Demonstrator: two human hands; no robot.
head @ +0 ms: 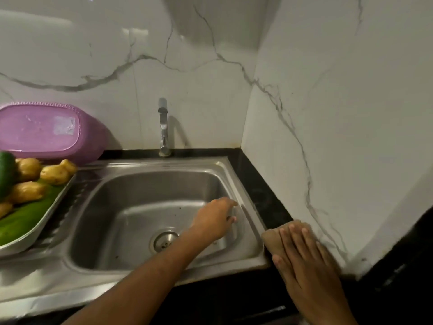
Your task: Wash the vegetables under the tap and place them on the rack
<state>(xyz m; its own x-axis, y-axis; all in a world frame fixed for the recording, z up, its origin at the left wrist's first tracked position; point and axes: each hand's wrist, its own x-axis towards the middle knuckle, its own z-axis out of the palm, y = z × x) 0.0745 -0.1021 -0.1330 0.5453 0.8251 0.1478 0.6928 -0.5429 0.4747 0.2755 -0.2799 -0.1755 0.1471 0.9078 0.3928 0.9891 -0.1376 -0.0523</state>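
Both hands are away from the vegetables (28, 184) heaped on the tray (50, 211) left of the sink (145, 184): left hand (214, 219) reaches inside the sink, grip unclear; right hand (304, 256) presses flat on a cloth (271, 238). Careless reaching could tip the overhanging tray.

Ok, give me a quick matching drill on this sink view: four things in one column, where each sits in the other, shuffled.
1. tap
2. potatoes
3. right hand
4. left hand

A. flat on a brown cloth on the counter
B. inside the sink basin, near its right wall
C. on the steel tray, left
D. behind the sink, at the wall

Pairs: 1-D, 2-C, 3-A, 4-B
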